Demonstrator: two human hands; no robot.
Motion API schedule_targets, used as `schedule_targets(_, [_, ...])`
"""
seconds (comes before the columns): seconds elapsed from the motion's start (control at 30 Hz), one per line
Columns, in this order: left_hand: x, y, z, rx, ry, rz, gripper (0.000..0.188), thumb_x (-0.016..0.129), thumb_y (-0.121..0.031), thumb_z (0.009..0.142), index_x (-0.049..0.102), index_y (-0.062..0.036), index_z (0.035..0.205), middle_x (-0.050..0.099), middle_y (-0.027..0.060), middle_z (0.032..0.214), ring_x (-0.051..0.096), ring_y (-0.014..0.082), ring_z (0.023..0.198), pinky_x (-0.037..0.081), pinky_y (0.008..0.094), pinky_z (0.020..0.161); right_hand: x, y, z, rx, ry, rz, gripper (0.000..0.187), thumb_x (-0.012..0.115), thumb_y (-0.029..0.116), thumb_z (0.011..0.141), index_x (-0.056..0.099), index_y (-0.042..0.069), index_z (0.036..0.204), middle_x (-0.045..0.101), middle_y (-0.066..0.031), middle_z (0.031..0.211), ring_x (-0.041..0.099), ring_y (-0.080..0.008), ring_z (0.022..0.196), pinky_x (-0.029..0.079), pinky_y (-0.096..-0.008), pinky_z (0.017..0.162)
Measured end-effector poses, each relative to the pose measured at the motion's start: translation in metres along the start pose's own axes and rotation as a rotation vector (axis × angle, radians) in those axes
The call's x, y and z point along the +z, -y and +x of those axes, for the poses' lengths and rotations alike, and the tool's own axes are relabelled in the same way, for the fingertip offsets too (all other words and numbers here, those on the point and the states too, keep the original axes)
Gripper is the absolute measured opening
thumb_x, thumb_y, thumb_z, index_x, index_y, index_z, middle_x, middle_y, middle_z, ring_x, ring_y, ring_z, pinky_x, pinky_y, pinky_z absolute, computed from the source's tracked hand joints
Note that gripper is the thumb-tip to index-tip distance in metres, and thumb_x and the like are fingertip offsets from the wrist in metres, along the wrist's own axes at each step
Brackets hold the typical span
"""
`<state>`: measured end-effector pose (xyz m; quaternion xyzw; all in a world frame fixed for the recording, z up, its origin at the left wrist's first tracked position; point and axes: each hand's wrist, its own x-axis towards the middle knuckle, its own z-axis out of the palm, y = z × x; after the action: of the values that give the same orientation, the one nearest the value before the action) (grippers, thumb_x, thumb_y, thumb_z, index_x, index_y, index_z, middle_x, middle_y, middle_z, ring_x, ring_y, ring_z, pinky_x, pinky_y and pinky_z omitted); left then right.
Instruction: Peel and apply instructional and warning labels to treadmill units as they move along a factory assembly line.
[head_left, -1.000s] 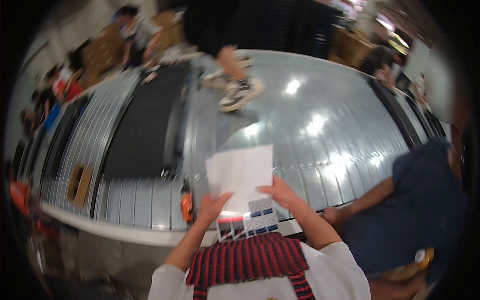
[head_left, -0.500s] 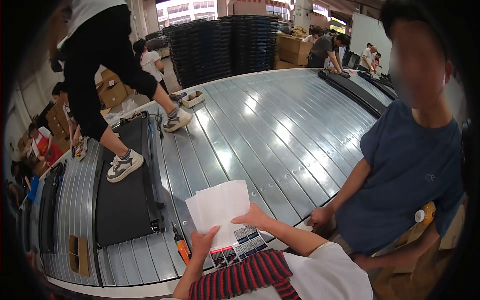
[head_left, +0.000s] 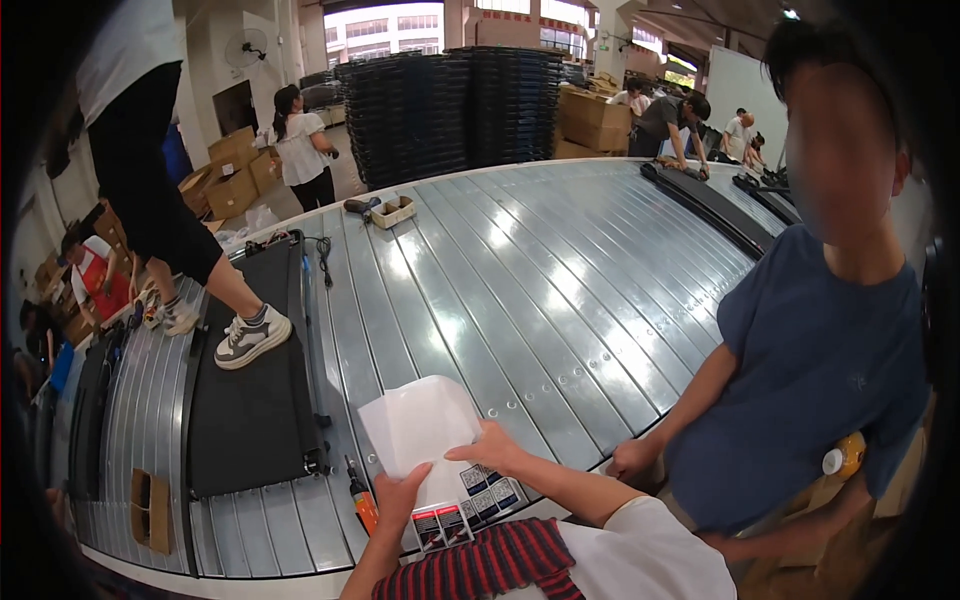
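Note:
White paper sheets (head_left: 420, 425) are held in front of me over the near edge of the metal conveyor. My left hand (head_left: 402, 488) grips their lower left side, thumb on top. On the right side my right hand (head_left: 488, 450) pinches them, thumb pointing inward. Below the paper, partly covered by it, are printed label stickers (head_left: 490, 495) with square codes and red-topped labels (head_left: 440, 522); whether they belong to the same stack I cannot tell. An orange and black power screwdriver (head_left: 362, 500) lies just left of my left hand.
Left on the metal slat conveyor (head_left: 560, 300) lies a black treadmill deck (head_left: 245, 390), with a person's shoe (head_left: 252, 338) on it. A cardboard piece (head_left: 151, 510) and small box (head_left: 393, 211) lie there too. A person in blue (head_left: 800, 370) stands close right. Black stacks (head_left: 450, 115) rise behind.
The person on the conveyor has stepped left, bringing the farther foot across to the deck's left side. My hands and the paper have shifted slightly left and down.

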<state>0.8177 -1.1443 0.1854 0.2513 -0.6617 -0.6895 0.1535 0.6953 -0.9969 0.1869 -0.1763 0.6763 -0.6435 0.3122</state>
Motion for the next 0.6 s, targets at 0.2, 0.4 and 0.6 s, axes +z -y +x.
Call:
schedule_targets(0.2, [-0.015, 0.012, -0.025, -0.082, -0.088, -0.038, 0.037, 0.071, -0.023, 0.071, 0.059, 0.0064, 0.091, 0.062, 0.0112, 0.084, 0.059, 0.0152, 0.071, 0.047, 0.0271, 0.062, 0.013, -0.011, -0.002, -0.069, 0.133, 0.075, 0.048, 0.073, 0.010, 0.064, 0.053, -0.002, 0.105, 0.059, -0.0093, 0.098, 0.056, -0.0158, 0.087, 0.046, -0.0294, 0.078])
schedule_targets(0.4, [-0.011, 0.004, -0.036, -0.041, -0.141, 0.025, 0.036, 0.069, -0.020, 0.072, 0.059, 0.0061, 0.094, 0.062, 0.0102, 0.085, 0.059, 0.0148, 0.072, 0.047, 0.0266, 0.064, 0.009, -0.006, -0.003, -0.038, 0.210, 0.158, 0.049, 0.072, 0.011, 0.065, 0.051, -0.002, 0.108, 0.059, -0.0104, 0.099, 0.057, -0.0170, 0.089, 0.046, -0.0293, 0.078])
schedule_targets(0.6, [-0.025, -0.008, -0.047, 0.022, -0.141, 0.032, 0.026, 0.067, -0.015, 0.075, 0.062, 0.0025, 0.093, 0.063, 0.0049, 0.080, 0.058, 0.0116, 0.069, 0.047, 0.0249, 0.062, -0.001, 0.015, 0.010, -0.075, 0.214, 0.066, 0.055, 0.072, 0.008, 0.066, 0.045, -0.003, 0.113, 0.058, -0.0111, 0.100, 0.057, -0.0171, 0.088, 0.046, -0.0298, 0.078])
